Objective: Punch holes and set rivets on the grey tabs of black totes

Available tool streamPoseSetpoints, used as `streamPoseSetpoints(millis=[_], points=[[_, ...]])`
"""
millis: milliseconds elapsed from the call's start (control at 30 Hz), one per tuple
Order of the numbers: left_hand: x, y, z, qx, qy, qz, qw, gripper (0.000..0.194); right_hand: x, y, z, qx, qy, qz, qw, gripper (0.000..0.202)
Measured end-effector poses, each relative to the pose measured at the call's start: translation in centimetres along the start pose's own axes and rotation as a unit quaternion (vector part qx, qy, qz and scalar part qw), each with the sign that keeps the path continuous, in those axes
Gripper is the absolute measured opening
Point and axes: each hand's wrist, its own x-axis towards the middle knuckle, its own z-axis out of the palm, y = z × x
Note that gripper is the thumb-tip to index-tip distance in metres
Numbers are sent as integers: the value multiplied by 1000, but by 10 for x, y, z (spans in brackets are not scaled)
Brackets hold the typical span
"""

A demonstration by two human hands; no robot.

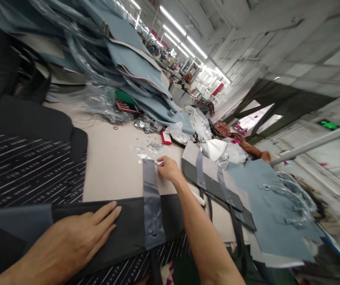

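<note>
Fingers flat, our left hand likely steadies the black panel; right hand near-pinched beside far discs, hold unclear.

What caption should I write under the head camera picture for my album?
Left hand resting on a black panel, right hand by a grey strip, near small shiny pieces.

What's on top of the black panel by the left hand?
On the black panel: the left hand, flat, and a grey strip running across. The panel's surface beneath both is covered and can't be seen.
</note>
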Motion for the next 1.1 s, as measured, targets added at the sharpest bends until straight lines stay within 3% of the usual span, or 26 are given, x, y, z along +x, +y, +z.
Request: streamPoseSetpoints(millis=[133,400,533,867,967,1100], points=[[12,12,-22,81,-51,15,995,42,-27,-3,5,108,-11,-63,992,39],[15,17,-31,66,-76,-15,995,30,-83,-35,52,283,-200,-189,919,37],[15,17,-32,54,-82,-8,995,31,-84,-44,59,239,-217,-202,925,43],[12,16,-30,74,-60,1,995,37,-74,-83,45,23,-254,-201,946,46],[9,13,-27,70,-47,11,996,41,-75,-71,44,31,-212,-225,950,41],[7,6,-17,73,-38,46,996,46,-82,-4,26,-19,61,-137,989,33]])
